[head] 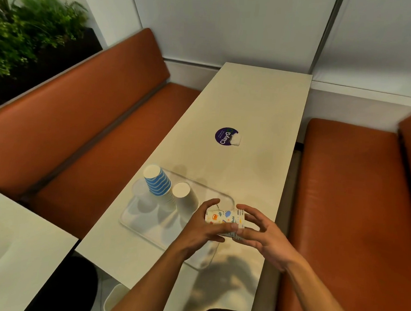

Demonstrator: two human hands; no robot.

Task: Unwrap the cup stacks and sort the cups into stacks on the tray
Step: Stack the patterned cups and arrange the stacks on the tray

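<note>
A clear plastic tray (142,226) lies on the cream table. On its far side stand a stack of blue-striped cups (156,182), upside down, and beside it a stack of plain white cups (185,198), also upside down. Over the tray's right end both hands hold a short stack of white cups with coloured prints (224,220), lying sideways. My left hand (202,229) grips its left end. My right hand (257,230) grips its right end with the fingers spread. Whether any wrap is on this stack I cannot tell.
A round purple sticker (225,136) with a torn white corner sits mid-table. Orange bench seats (341,199) flank the table on both sides. A second table corner (13,244) is at the lower left, a plant (27,29) at the upper left.
</note>
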